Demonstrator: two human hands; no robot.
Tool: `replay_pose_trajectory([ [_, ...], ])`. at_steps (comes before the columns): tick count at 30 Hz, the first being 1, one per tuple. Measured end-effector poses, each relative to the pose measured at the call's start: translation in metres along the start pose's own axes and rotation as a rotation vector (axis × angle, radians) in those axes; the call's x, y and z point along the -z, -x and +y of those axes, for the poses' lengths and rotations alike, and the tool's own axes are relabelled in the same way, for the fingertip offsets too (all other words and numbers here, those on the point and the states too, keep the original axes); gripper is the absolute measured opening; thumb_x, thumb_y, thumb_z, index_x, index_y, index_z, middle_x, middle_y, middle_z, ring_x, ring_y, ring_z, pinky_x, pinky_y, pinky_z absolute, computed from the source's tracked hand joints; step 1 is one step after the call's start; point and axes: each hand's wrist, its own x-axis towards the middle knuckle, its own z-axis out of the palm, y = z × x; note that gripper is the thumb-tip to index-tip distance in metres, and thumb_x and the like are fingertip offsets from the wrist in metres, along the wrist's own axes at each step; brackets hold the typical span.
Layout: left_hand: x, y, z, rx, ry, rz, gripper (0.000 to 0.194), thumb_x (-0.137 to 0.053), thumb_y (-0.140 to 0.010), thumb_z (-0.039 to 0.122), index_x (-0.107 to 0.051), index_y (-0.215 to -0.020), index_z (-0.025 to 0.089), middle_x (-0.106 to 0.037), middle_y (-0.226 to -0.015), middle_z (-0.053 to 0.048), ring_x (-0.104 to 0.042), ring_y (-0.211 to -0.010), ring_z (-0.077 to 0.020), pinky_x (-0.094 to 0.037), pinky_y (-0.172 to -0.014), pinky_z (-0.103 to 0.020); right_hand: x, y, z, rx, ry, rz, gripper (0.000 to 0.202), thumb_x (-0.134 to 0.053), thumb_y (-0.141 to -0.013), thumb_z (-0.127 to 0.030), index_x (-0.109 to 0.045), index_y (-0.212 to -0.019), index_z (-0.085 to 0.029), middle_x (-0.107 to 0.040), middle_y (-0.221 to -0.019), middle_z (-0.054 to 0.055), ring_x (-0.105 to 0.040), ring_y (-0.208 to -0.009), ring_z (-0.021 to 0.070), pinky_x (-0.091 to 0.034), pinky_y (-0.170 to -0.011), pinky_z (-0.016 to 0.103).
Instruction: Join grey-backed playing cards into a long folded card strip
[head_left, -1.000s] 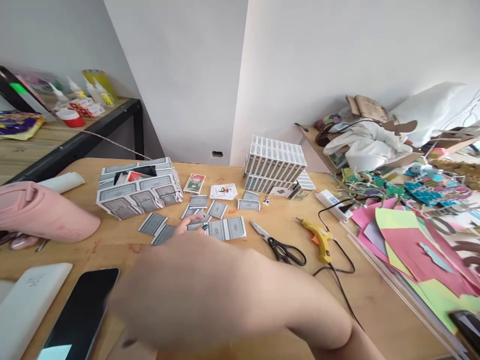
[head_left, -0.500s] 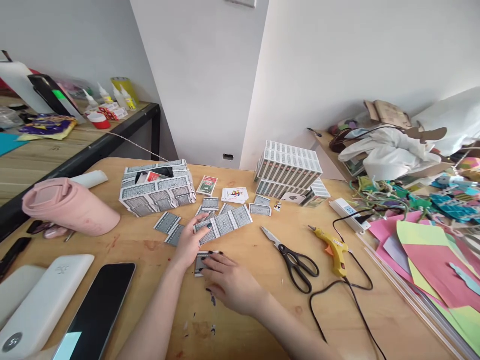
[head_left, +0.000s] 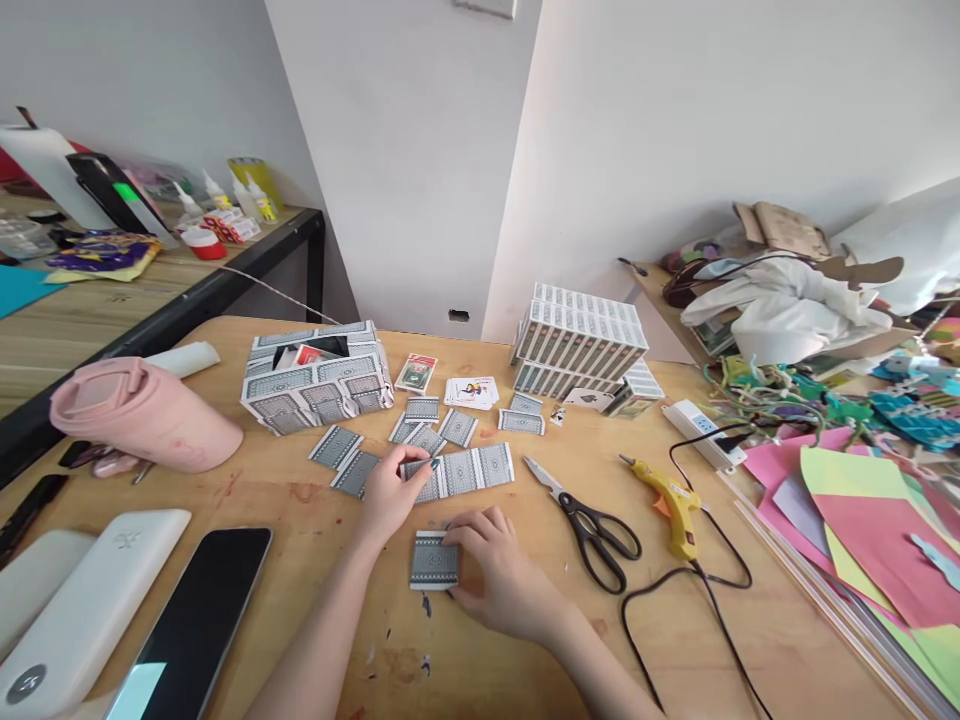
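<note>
My left hand (head_left: 391,492) pinches the left end of a strip of joined grey-patterned playing cards (head_left: 463,471), low over the table. Closer to me, my right hand (head_left: 495,572) grips the right edge of a squarish folded playing card (head_left: 433,560), its fingertips partly hidden behind it. Several loose folded cards (head_left: 458,428) lie just beyond the strip. A box covered in the same cards (head_left: 315,385) stands behind my left hand, with a dark opening on top.
Black-handled scissors (head_left: 592,525) and a yellow glue gun (head_left: 679,510) with its cord lie to the right. A stacked card structure (head_left: 581,335) stands at the back. A phone (head_left: 199,620), a white power bank (head_left: 97,600) and a pink bottle (head_left: 146,415) are on the left.
My left hand has moved slightly right with the strip, which now slants less. My right hand has shifted right and, no longer covering the folded card, now grips its edge nearer me.
</note>
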Motion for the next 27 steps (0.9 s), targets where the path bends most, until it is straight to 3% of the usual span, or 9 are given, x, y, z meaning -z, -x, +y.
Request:
replay_pose_trajectory([
  [4,0.001,0.004,0.0,-0.181,-0.149,-0.013,0.01,-0.053,-0.075,0.026,-0.061,-0.078,0.02,-0.065,-0.083,-0.003,-0.059,-0.081,-0.0188,-0.045,-0.075,-0.031,0.016,0.002,0.007,0.042,-0.07,-0.049,0.033,-0.068,-0.069,-0.022,-0.061,-0.101,-0.023,-0.06,-0.113,0.006,-0.048,-0.102,0.0216,-0.04,-0.088,0.036],
  [7,0.002,0.005,-0.002,-0.291,-0.241,-0.01,0.01,-0.053,-0.077,0.025,-0.062,-0.076,0.021,-0.064,-0.082,-0.004,-0.058,-0.082,-0.0193,-0.045,-0.076,-0.033,0.03,-0.014,0.018,0.021,-0.144,0.059,0.019,-0.062,-0.077,-0.029,-0.065,-0.094,-0.022,-0.066,-0.099,0.005,-0.056,-0.092,0.0181,-0.042,-0.082,0.03],
  [10,0.001,0.004,-0.005,-0.326,-0.27,0.03,0.012,-0.052,-0.079,0.025,-0.063,-0.081,0.021,-0.063,-0.084,-0.004,-0.057,-0.085,-0.0195,-0.046,-0.075,-0.032,0.048,-0.047,0.034,-0.167,-0.067,0.233,0.015,-0.051,-0.081,-0.025,-0.066,-0.08,-0.021,-0.068,-0.079,0.002,-0.057,-0.063,0.0127,-0.042,-0.063,0.024],
  [12,0.0,0.004,-0.006,-0.311,-0.261,0.056,0.013,-0.051,-0.08,0.024,-0.063,-0.084,0.021,-0.062,-0.086,-0.005,-0.057,-0.083,-0.0187,-0.047,-0.072,-0.031,0.061,-0.074,0.046,-0.314,0.03,0.357,0.016,-0.051,-0.08,-0.027,-0.066,-0.077,-0.021,-0.068,-0.074,0.001,-0.057,-0.061,0.0133,-0.041,-0.062,0.024],
  [14,0.0,0.003,-0.006,-0.29,-0.249,0.079,0.014,-0.05,-0.08,0.022,-0.063,-0.084,0.021,-0.062,-0.086,-0.005,-0.058,-0.078,-0.0171,-0.048,-0.069,-0.03,0.073,-0.102,0.057,-0.456,0.072,0.46,0.016,-0.051,-0.08,-0.029,-0.065,-0.08,-0.022,-0.069,-0.085,0.002,-0.061,-0.068,0.0138,-0.042,-0.065,0.024],
  [17,0.0,0.002,-0.003,-0.273,-0.239,0.132,0.015,-0.049,-0.08,0.022,-0.063,-0.083,0.02,-0.06,-0.086,-0.005,-0.058,-0.07,-0.0151,-0.049,-0.065,-0.029,0.086,-0.14,0.073,-0.647,0.033,0.457,0.022,-0.056,-0.078,-0.034,-0.064,-0.09,-0.017,-0.07,-0.086,0.007,-0.062,-0.059,0.0135,-0.043,-0.058,0.023],
  [20,0.0,0.002,-0.002,-0.29,-0.259,0.199,0.016,-0.047,-0.081,0.023,-0.063,-0.084,0.02,-0.06,-0.087,-0.006,-0.058,-0.075,-0.0165,-0.049,-0.067,-0.029,0.09,-0.168,0.086,-0.734,0.011,0.402,0.023,-0.067,-0.069,-0.033,-0.065,-0.078,-0.012,-0.067,-0.061,0.008,-0.058,-0.047,0.0148,-0.042,-0.05,0.024],
  [23,0.0,0.001,-0.004,-0.337,-0.375,0.244,0.018,-0.05,-0.08,0.023,-0.065,-0.09,0.02,-0.062,-0.092,-0.007,-0.055,-0.09,-0.0214,-0.045,-0.082,-0.035,0.09,-0.183,0.094,-0.792,-0.018,0.364,0.018,-0.073,-0.062,-0.026,-0.061,-0.06,-0.012,-0.059,-0.045,0.007,-0.056,-0.043,0.0156,-0.042,-0.045,0.023],
  [27,-0.003,0.0,-0.01,-0.332,-0.54,0.241,0.034,-0.056,-0.078,0.028,-0.061,-0.111,0.022,-0.058,-0.118,-0.009,-0.048,-0.101,-0.0274,-0.039,-0.09,-0.042,0.089,-0.187,0.098,-0.832,-0.046,0.37,0.018,-0.073,-0.059,-0.02,-0.057,-0.053,-0.015,-0.054,-0.039,0.004,-0.056,-0.043,0.0155,-0.042,-0.044,0.023],
])
